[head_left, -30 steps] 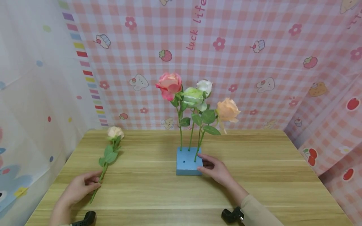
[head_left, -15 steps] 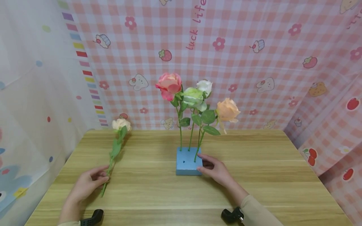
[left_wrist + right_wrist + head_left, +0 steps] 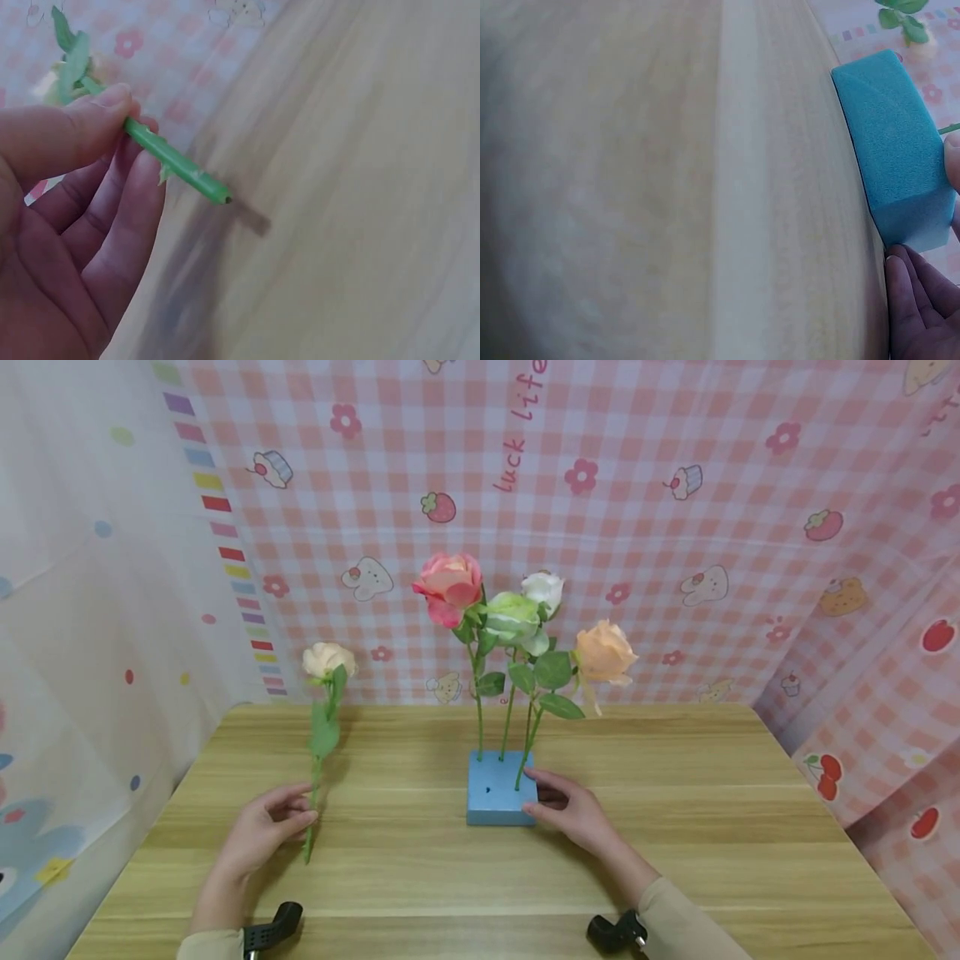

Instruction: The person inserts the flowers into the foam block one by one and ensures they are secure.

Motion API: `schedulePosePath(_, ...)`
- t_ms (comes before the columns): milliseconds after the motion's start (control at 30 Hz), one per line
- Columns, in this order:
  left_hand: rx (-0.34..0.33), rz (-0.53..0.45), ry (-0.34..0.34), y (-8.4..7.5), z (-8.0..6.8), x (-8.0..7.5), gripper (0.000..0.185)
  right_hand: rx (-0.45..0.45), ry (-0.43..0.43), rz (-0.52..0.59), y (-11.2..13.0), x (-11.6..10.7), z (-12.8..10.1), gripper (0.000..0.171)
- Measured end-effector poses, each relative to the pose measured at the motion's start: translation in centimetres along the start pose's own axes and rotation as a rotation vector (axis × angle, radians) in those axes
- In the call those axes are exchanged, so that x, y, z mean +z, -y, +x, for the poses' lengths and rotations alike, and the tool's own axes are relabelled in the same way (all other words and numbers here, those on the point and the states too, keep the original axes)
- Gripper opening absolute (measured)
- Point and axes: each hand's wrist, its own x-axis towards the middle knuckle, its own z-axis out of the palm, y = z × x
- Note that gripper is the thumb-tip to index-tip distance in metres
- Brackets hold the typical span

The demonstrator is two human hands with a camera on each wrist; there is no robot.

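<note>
Left grip (image 3: pixel 262 831) pinches the lower stem of a cream rose (image 3: pixel 327 658) between thumb and fingers; in the left wrist view the fingers (image 3: pixel 112 101) curl round the green stem (image 3: pixel 176 161), its cut tip free just above the bench (image 3: pixel 675 827). Right grip (image 3: pixel 573 810) rests against the right side of the blue foam block (image 3: pixel 491 793) at frame centre, fingers fairly straight, steadying it rather than clasping it.

I judge this the carry step: the rose is lifted nearly upright at centre left, well apart from the block, not yet planted. The next move, as I read it, calls for bringing the tip over a bare spot on the block's top, near the small dark hole, then pushing straight down while my right hand holds the block flat.

Four roses (image 3: pixel 517 614) already stand in the block: pink, green-white, white, peach. The held rose has a pale bloom, one or two leaves, and a thin stem that looks stiff.
</note>
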Motion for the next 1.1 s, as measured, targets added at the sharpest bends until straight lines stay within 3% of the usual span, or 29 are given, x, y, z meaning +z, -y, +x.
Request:
schedulePosePath(267, 0.021, -0.078, 0.025, -1.0, 0.7, 1.4, 0.045, 0.005, 0.017, -0.002, 0.4, -0.1, -0.2, 0.052)
schedulePosePath(500, 0.103, -0.064, 0.026, -2.1, 1.3, 2.5, 0.042, -0.006, 0.022, 0.001, 0.1, -0.1, -0.2, 0.053)
schedulePosePath(800, 0.167, -0.04, 0.046, -3.4, 2.1, 3.8, 0.037, 0.015, -0.011, -0.018, -3.2, 0.3, 0.6, 0.054)
schedulePosePath(967, 0.246, -0.034, 0.068, -4.4, 2.6, 5.0, 0.031, 0.017, -0.013, -0.034, -3.1, 0.3, 0.7, 0.055)
schedulePosePath(1100, 0.316, -0.022, 0.086, -6.2, 2.7, 6.1, 0.027, 0.015, -0.007, -0.038, -3.0, 0.3, 0.7, 0.056)
